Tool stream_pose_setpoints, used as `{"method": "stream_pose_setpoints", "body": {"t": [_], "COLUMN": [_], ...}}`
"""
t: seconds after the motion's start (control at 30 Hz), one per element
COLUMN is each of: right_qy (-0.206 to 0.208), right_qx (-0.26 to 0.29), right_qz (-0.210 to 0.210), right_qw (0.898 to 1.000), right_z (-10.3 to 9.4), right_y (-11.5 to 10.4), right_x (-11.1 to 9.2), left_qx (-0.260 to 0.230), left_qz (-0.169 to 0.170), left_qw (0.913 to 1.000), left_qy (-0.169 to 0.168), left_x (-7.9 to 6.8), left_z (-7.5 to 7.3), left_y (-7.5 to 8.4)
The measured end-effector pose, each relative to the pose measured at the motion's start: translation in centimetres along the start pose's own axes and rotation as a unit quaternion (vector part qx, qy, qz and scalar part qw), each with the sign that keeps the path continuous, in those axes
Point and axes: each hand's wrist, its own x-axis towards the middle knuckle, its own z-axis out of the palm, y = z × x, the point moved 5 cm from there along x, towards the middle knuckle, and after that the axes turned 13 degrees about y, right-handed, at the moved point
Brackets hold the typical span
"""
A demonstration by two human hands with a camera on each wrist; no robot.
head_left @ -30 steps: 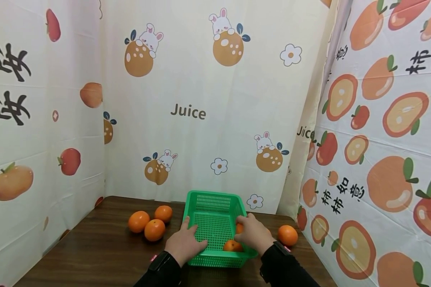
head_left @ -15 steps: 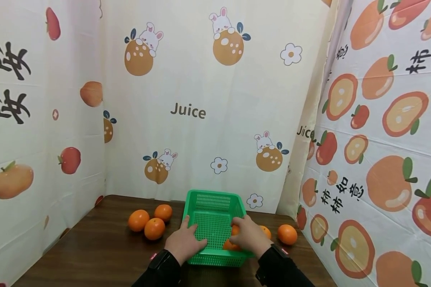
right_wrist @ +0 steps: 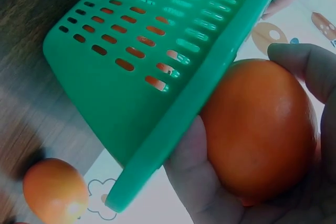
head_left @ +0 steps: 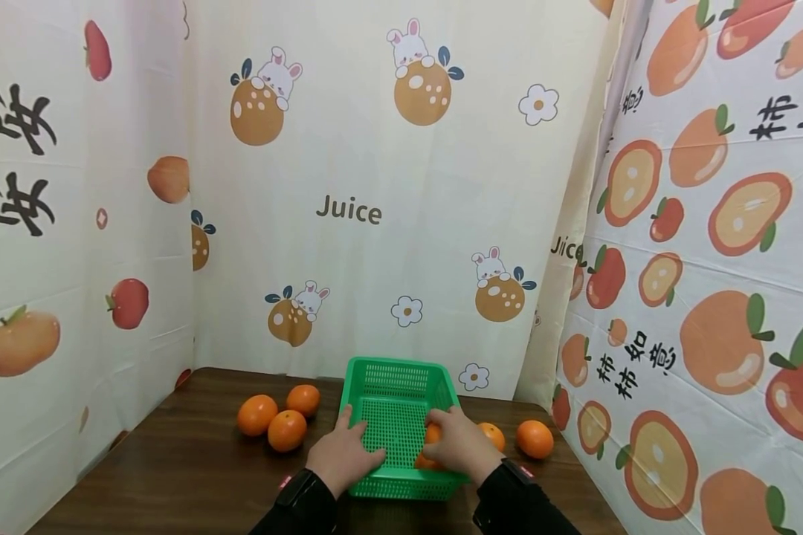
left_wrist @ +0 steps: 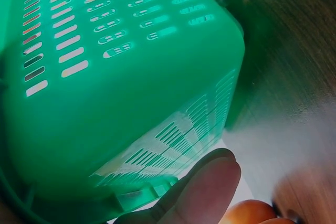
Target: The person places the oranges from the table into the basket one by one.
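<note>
A green plastic basket (head_left: 391, 475) with slotted walls stands on the table. My left hand (head_left: 344, 457) rests on its near left rim, index finger and thumb extended. In the left wrist view a straight finger (left_wrist: 210, 184) lies outside the wall. My right hand (head_left: 465, 446) grips an orange (right_wrist: 257, 129) between thumb and curled fingers, at the inner side of the right rim. Another orange (head_left: 427, 463) lies inside the basket near its front right corner, partly covered by that hand.
Left of the basket, three oranges (head_left: 286, 431) sit together on the dark wooden table (head_left: 174, 461). To its right are an orange (head_left: 491, 436) partly behind my right hand and another orange (head_left: 534, 439). Printed curtains (head_left: 361, 260) enclose the table's back and sides.
My right hand has moved a little left, further over the basket, with the orange in its grip. More of the orange behind that hand shows. The left hand stays in place.
</note>
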Motion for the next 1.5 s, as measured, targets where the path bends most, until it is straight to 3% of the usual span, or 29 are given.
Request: {"method": "stream_pose_setpoints", "body": {"t": [0.43,0.77,1.17,1.5], "right_qy": [0.010,0.009,0.019,0.027], "right_qx": [-0.003,0.003,0.008,0.007], "right_qz": [-0.030,-0.027,-0.009,-0.021], "right_qw": [1.000,1.000,1.000,0.999], "right_z": [1.0,1.5,3.3,3.6], "right_y": [-1.6,-2.5,-1.9,-1.9], "right_x": [-0.5,-0.6,-0.4,-0.3], "left_qx": [0.008,0.006,0.005,0.001], "left_qz": [0.010,0.015,0.011,0.013], "left_qw": [0.9999,0.9998,0.9999,0.9998], "left_qy": [0.006,0.009,0.010,0.013], "left_x": [0.0,0.2,0.1,0.0], "left_z": [-0.2,-0.2,0.0,-0.3], "left_y": [0.0,-0.2,-0.1,0.1]}}
